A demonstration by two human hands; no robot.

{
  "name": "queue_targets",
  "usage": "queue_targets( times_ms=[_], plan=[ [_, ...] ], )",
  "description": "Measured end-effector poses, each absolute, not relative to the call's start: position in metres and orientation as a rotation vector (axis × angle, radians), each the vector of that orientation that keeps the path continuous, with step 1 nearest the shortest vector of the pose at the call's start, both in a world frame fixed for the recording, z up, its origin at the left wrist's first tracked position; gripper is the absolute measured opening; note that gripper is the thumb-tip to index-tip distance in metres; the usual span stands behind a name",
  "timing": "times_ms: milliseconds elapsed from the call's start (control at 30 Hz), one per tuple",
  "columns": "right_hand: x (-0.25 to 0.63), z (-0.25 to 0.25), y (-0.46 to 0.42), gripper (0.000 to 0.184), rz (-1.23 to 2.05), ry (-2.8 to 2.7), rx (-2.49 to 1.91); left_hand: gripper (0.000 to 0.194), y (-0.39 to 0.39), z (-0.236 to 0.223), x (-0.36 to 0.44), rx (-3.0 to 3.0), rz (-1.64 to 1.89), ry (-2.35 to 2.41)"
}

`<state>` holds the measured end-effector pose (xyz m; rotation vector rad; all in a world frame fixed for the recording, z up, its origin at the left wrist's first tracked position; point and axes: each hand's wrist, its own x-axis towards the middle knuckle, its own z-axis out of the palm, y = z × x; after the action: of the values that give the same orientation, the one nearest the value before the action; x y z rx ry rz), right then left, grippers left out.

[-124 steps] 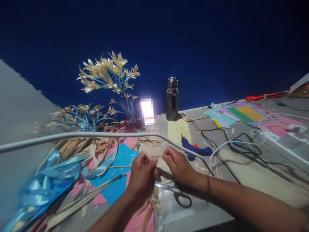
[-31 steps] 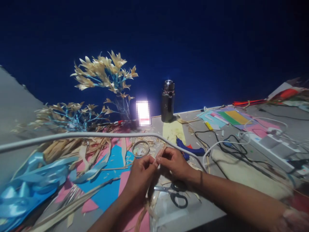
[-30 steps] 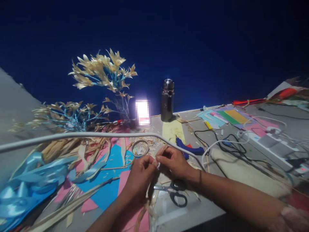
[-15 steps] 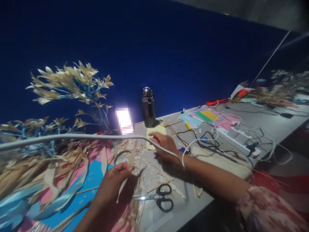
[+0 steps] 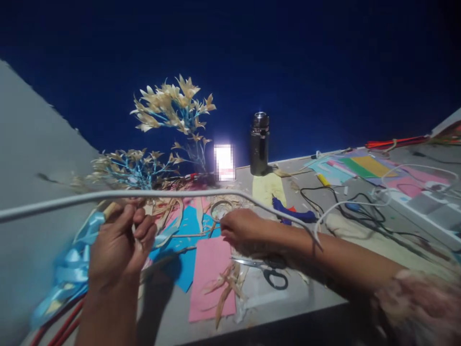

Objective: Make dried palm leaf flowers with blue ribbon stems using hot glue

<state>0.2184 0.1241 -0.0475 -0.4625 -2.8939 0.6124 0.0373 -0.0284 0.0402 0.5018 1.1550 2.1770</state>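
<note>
My left hand (image 5: 117, 240) is raised on the left with its fingers curled in. A small pale bit shows at its fingers, too unclear to name. Over the middle of the table, my right hand (image 5: 243, 228) points leftward with bent fingers; what they hold, if anything, is hidden. Just beyond it lies a tape ring (image 5: 212, 211). Black-handled scissors (image 5: 276, 279) rest below my right wrist. Dry husk pieces (image 5: 226, 290) lie on a pink sheet (image 5: 201, 302), beside a blue sheet (image 5: 185, 271). A blue glue gun (image 5: 295, 214) sits at the yellow paper (image 5: 264, 187).
A white cable (image 5: 173, 194) crosses the view in front of me. Husk flowers on blue stems (image 5: 169, 108), a blurred-out bright patch (image 5: 224, 162) and a dark flask (image 5: 260, 149) stand at the back. Light-blue ribbon (image 5: 74, 266) lies left; a power strip (image 5: 425, 211) lies right.
My view has swung left. My right hand has left the yellow paper, uncovering the glue gun, and come over the table's middle. My left hand has moved left; its pale husk strip no longer shows clearly.
</note>
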Motion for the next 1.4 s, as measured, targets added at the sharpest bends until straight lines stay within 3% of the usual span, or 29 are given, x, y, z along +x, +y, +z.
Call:
queue_targets(
  times_ms=[167, 367, 533, 633, 800, 900, 1200, 1333, 1400],
  plan=[
    [0.155, -0.057, 0.101, 0.011, 0.455, -2.923, -0.225, 0.018, -0.044, 0.010, 0.032, 0.330, 2.115, 1.323],
    [0.113, -0.042, 0.094, 0.020, 0.261, -3.092, -0.117, 0.016, -0.043, -0.044, 0.024, 0.122, 1.798, 1.535],
    [0.139, -0.013, 0.102, 0.006, 0.299, -3.226, -0.251, 0.017, -0.037, -0.067, 0.008, 0.134, 1.951, 1.495],
    [0.187, -0.002, 0.113, 0.008, 0.300, -3.158, -0.448, 0.012, -0.037, -0.066, 0.005, 0.140, 2.010, 1.487],
    [0.268, 0.003, 0.134, 0.014, 0.633, -2.841, -0.690, 0.009, -0.033, -0.045, 0.024, 0.183, 1.907, 1.560],
    [0.290, -0.003, 0.138, 0.017, 0.908, -2.625, -0.583, 0.019, -0.018, -0.032, 0.050, 0.418, 1.739, 1.552],
    [0.288, -0.045, 0.128, 0.009, 1.441, -2.275, -0.654, 0.040, 0.035, -0.025, 0.114, 0.806, 1.386, 1.484],
    [0.280, -0.049, 0.124, 0.037, 1.783, -1.909, -0.637, 0.042, 0.039, -0.042, 0.125, 0.754, 1.409, 1.361],
    [0.274, -0.050, 0.126, 0.027, 1.744, -1.913, -0.549, 0.036, 0.037, -0.049, 0.131, 0.666, 1.444, 1.244]
  ],
)
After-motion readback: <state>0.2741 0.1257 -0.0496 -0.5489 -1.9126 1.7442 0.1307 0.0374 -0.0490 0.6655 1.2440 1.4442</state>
